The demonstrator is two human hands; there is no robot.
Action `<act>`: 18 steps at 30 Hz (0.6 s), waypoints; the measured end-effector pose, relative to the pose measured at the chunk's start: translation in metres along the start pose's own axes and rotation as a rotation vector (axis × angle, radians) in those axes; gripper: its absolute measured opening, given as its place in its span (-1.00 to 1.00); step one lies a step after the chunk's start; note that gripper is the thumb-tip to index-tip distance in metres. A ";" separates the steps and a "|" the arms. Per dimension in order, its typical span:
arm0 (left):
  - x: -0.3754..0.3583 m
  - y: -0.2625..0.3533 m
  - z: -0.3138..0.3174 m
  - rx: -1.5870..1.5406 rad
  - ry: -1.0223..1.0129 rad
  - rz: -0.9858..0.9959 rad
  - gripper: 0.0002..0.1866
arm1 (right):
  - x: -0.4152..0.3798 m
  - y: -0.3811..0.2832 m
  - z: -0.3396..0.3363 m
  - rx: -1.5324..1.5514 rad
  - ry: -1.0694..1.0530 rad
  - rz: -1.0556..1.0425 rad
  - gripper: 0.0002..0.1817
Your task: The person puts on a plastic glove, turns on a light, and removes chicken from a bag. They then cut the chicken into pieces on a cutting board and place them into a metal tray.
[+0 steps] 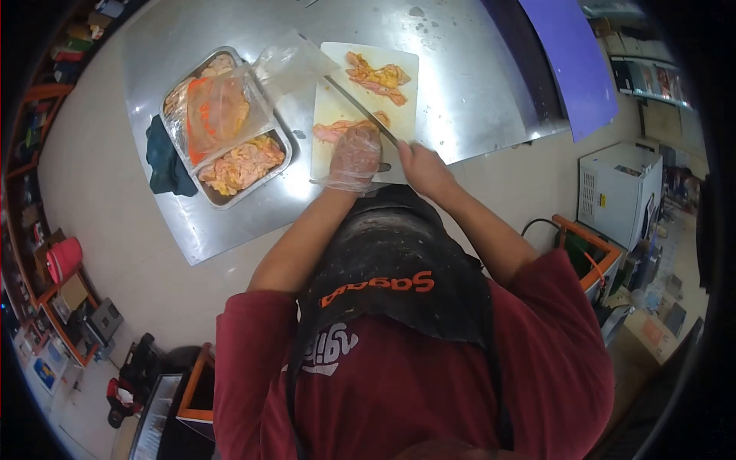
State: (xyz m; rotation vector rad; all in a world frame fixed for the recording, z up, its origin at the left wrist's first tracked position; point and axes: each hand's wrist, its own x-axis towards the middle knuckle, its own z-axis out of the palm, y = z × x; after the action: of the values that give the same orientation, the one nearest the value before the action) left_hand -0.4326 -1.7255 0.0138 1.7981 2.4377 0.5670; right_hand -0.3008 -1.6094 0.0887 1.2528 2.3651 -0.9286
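Note:
My left hand (356, 159), in a clear plastic glove, presses with curled fingers on a strip of raw chicken (331, 130) on the white cutting board (326, 84). In my right hand (426, 170) is a long knife (360, 109), its blade slanting up and left across the board, just above the gloved fingers. A second piece of raw chicken (378, 77) lies spread near the board's far end. Partly hidden under my left hand is a thin tool with a dark end (385, 167); its kind cannot be made out.
Left of the board stands a metal tray (287, 153) of raw chicken, with a plastic bag (222, 115) marked in orange lying over it. A dark green cloth (165, 162) is beside the tray. All rest on a steel table (222, 238); a purple panel (575, 61) rises at right.

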 end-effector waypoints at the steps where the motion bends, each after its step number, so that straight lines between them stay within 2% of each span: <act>1: -0.002 0.000 -0.003 -0.013 0.124 0.038 -0.76 | -0.016 0.015 -0.001 0.012 -0.005 -0.034 -0.36; 2: -0.001 0.000 -0.005 0.002 0.052 0.027 -0.75 | -0.033 0.036 -0.002 0.028 -0.009 -0.061 -0.36; 4: 0.006 0.000 -0.010 0.036 -0.087 0.011 -0.73 | -0.052 0.056 -0.007 -0.037 -0.117 0.089 -0.38; 5: 0.007 0.000 -0.014 0.050 -0.087 0.000 -0.73 | -0.056 0.061 -0.007 -0.066 -0.173 0.167 -0.39; 7: 0.006 0.004 -0.017 0.078 -0.095 -0.002 -0.74 | -0.028 0.044 0.007 -0.019 0.020 -0.066 -0.36; 9: 0.006 0.005 -0.006 0.166 -0.075 0.018 -0.76 | 0.010 -0.010 -0.001 -0.044 -0.027 -0.151 -0.35; 10: 0.003 0.003 -0.004 0.214 -0.067 0.035 -0.77 | 0.016 -0.010 0.005 -0.027 -0.026 -0.140 -0.34; 12: 0.004 0.002 -0.010 0.083 -0.104 0.001 -0.76 | 0.027 -0.009 0.008 -0.005 -0.004 -0.132 -0.33; 15: 0.005 -0.005 -0.017 -0.076 -0.059 -0.056 -0.75 | -0.018 0.042 0.002 0.031 -0.057 -0.060 -0.30; 17: 0.014 0.004 -0.019 -0.161 -0.034 -0.060 -0.76 | -0.062 0.052 -0.027 -0.099 -0.114 -0.141 -0.29; 18: 0.012 0.003 -0.015 -0.205 -0.031 -0.075 -0.77 | -0.061 0.062 -0.022 0.000 -0.103 -0.087 -0.28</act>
State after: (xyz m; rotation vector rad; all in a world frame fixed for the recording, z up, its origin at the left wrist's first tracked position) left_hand -0.4381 -1.7170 0.0305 1.6172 2.3193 0.7450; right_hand -0.2144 -1.6070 0.1131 1.0825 2.3544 -0.9948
